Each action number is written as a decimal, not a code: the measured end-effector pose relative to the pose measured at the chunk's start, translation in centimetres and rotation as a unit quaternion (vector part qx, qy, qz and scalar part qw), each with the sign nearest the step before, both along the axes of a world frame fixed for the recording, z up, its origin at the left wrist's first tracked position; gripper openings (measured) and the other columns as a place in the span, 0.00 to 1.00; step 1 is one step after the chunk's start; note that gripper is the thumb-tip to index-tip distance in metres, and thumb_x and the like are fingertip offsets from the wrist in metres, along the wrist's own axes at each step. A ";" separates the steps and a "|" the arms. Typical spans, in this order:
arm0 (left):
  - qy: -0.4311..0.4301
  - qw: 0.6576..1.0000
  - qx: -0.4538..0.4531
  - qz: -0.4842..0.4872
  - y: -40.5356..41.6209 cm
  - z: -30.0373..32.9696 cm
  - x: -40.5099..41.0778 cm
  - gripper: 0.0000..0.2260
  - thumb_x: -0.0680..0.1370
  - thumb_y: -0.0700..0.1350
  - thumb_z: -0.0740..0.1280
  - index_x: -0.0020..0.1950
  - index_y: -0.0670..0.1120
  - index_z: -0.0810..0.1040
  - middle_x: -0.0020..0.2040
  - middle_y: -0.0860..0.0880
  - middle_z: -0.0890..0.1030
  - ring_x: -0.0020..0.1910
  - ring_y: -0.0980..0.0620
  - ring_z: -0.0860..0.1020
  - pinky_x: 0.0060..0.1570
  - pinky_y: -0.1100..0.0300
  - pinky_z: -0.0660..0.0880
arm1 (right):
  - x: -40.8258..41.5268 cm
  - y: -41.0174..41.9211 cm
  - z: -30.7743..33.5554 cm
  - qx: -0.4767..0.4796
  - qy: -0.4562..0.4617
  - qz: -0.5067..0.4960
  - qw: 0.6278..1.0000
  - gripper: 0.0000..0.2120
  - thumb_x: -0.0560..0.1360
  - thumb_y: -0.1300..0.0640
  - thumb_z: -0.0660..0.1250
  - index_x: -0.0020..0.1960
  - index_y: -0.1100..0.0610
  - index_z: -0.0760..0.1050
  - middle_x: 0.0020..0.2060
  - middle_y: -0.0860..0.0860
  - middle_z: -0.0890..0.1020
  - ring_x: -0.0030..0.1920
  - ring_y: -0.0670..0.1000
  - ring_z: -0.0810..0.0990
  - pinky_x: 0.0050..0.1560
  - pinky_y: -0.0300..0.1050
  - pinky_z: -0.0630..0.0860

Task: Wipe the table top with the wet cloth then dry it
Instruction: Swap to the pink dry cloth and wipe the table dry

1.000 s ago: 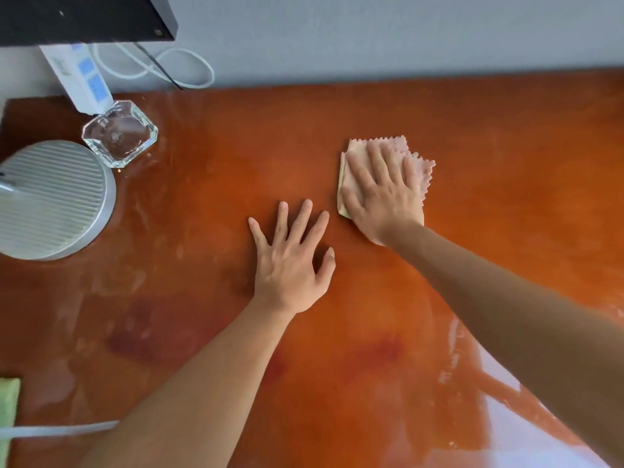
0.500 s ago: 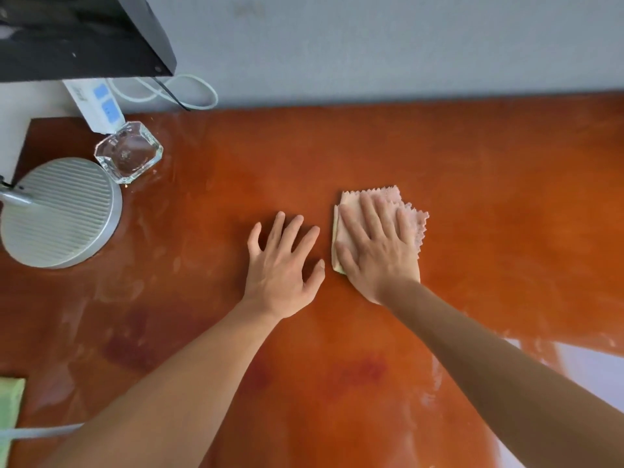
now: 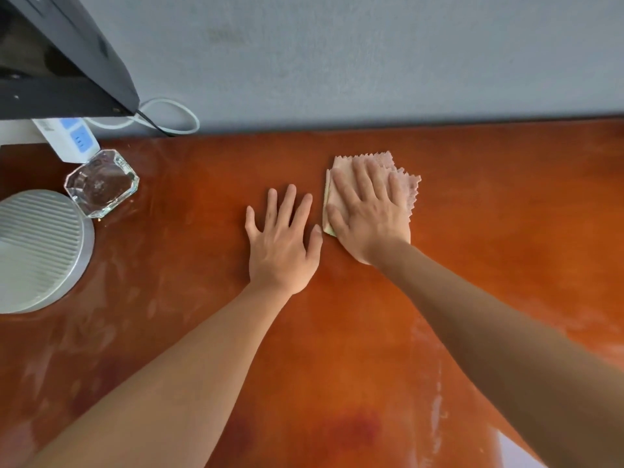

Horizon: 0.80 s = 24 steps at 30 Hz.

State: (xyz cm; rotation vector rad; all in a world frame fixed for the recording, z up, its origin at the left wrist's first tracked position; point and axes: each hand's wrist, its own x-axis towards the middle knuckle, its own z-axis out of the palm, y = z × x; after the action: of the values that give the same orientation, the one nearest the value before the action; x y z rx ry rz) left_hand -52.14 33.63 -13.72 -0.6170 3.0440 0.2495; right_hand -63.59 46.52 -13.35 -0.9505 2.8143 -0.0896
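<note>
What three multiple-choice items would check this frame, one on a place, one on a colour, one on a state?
1. Where does the glass dish stand?
A. Beside the round grey base, far left of the table top
B. Under the right hand
C. On the folded cloth

2. What colour is the cloth?
A. Dark blue
B. Pale pink
C. Black

3. How does the right hand meet the cloth?
A. It pinches the cloth up in the air
B. It lies flat on the cloth, fingers straight, pressing it to the table top
C. It is apart from the cloth

Answers:
1 A: the dish sits against the base's rim, far from both hands.
2 B: a pale pink zigzag edge shows past the fingers.
3 B: the palm and fingers cover the cloth, while the left hand lies flat on bare wood beside it.
</note>
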 end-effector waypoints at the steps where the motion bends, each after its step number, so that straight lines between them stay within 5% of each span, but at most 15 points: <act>1: 0.006 1.000 0.002 0.001 0.0 0.0 0.0 0.27 0.83 0.60 0.45 0.82 0.54 0.59 0.84 0.49 0.56 0.83 0.45 0.50 0.78 0.35 0.47 | -0.6 -0.3 0.0 -0.001 0.003 0.000 1.000 0.34 0.79 0.35 0.34 0.83 0.45 0.43 0.83 0.53 0.44 0.82 0.54 0.38 0.79 0.60 0.36; 24: 0.050 0.999 0.003 0.000 0.0 -0.2 -0.1 0.26 0.82 0.58 0.51 0.76 0.50 0.70 0.79 0.46 0.67 0.81 0.41 0.58 0.76 0.32 0.53 | -4.2 -8.2 0.6 -0.006 -0.023 0.042 0.999 0.30 0.83 0.40 0.40 0.83 0.45 0.43 0.83 0.53 0.43 0.82 0.55 0.38 0.78 0.65 0.39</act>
State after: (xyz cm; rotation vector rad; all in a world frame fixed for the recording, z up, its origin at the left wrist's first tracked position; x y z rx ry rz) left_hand -52.24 33.62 -13.88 -0.6226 3.1376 0.2999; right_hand -67.78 38.35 -12.75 -1.0537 2.7319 -0.1153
